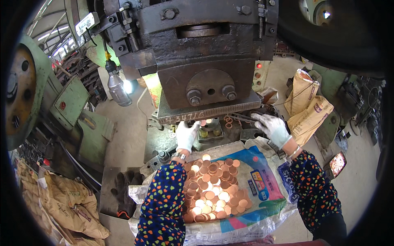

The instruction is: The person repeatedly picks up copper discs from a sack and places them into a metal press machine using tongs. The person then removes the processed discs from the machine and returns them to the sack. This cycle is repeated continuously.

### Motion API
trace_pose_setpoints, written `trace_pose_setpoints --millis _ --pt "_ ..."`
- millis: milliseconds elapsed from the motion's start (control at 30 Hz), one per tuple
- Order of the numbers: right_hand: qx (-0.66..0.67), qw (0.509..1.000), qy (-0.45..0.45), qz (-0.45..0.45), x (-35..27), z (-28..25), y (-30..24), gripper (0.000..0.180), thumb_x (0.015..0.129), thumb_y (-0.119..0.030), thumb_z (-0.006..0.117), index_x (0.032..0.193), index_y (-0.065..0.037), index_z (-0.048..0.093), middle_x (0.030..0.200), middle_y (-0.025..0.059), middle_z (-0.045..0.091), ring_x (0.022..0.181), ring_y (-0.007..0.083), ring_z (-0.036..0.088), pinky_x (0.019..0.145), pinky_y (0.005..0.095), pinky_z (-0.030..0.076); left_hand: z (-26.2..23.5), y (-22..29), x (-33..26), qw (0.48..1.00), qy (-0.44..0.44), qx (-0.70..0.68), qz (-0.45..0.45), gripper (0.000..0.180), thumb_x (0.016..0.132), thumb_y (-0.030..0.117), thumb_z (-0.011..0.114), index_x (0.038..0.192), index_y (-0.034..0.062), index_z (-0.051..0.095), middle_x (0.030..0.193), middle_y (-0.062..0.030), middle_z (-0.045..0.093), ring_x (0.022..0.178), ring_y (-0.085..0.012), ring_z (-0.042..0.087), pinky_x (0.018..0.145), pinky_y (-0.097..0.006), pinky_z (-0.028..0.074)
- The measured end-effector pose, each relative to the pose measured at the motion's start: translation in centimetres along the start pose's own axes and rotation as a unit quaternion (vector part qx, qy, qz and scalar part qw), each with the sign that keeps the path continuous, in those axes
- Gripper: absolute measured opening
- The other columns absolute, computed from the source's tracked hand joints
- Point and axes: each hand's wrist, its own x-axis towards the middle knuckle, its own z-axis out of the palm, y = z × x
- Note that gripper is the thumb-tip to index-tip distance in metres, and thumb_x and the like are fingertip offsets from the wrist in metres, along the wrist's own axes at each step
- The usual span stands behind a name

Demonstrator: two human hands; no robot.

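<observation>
My gloved left hand (pixel 186 135) reaches under the dark press (pixel 205 61), fingers curled at the die; what they hold, I cannot tell. Copper discs (pixel 211 188) pile on the sack (pixel 262 184) below. My right hand (pixel 271 128) grips a thin tool, fingers closed.

I judge I am feeding the press; next calls for clearing my fingers.

gloved hands (pixel 186 135): 2 | copper discs (pixel 213 188): many, uncountable | brown sacks (pixel 308 106): 2 right
</observation>
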Motion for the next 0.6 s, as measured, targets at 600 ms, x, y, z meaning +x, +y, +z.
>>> trace_pose_setpoints --millis 600 --pt "0.011 0.993 -0.114 0.029 -0.4 -0.6 -3.5 0.032 0.094 -0.032 0.047 0.117 -0.013 0.058 0.09 0.0122 0.066 0.083 0.0287 0.064 0.071 0.0385 0.051 -1.1 2.6 -0.6 0.894 -0.054 0.377 0.238 0.029 0.085 0.038 0.06 0.094 0.012 0.069 0.082 -0.0145 0.067 0.078 -0.0331 0.063 0.069 -0.041 0.052"
